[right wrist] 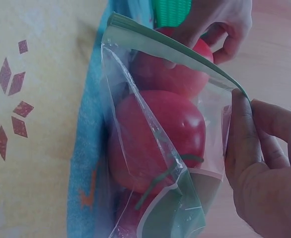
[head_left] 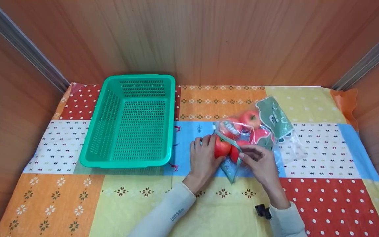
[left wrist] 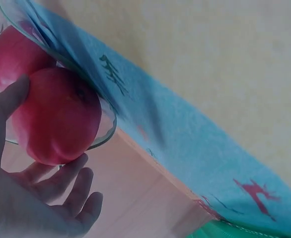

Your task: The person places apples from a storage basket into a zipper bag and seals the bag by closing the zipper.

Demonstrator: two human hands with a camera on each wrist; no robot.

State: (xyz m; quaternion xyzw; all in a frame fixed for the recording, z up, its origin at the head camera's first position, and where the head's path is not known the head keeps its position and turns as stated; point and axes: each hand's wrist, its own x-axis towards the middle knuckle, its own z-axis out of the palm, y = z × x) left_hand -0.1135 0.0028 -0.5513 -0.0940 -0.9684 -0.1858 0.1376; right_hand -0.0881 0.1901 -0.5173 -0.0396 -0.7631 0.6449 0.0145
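1. Apple (head_left: 223,147) sits at the mouth of the bag (head_left: 275,118), to the right of the basket (head_left: 127,163) and apart from it.
2. Your left hand (head_left: 204,154) grasps that apple: your thumb lies on one side of it, and your fingers bend against the other. This hand is between the basket and the bag, the nearer of your two hands to the basket.
3. Your right hand (head_left: 258,164) pinches the bag's green rim (right wrist: 170,48) between thumb and fingers. It is on the basket's right, farther off than your left hand.
4. The bag, clear with green printed panels, lies on its side to the right of the basket. Its mouth is parted and turned toward the basket's side; its printed end points away from the basket.
5. More red apples (head_left: 249,118) show through the clear film, farther from the basket than the one you grasp. Some overlap, so you cannot tell their exact number.
6. The basket is green plastic, with slotted walls and a slotted floor.
7. A patchwork cloth (head_left: 133,210) runs beneath the basket and the bag. Wood-grain panels (head_left: 202,39) stand behind the basket and off to both sides of it.
8. Your pale left sleeve (head_left: 163,214) bears small lettering; it comes in from the near side, right of the basket.
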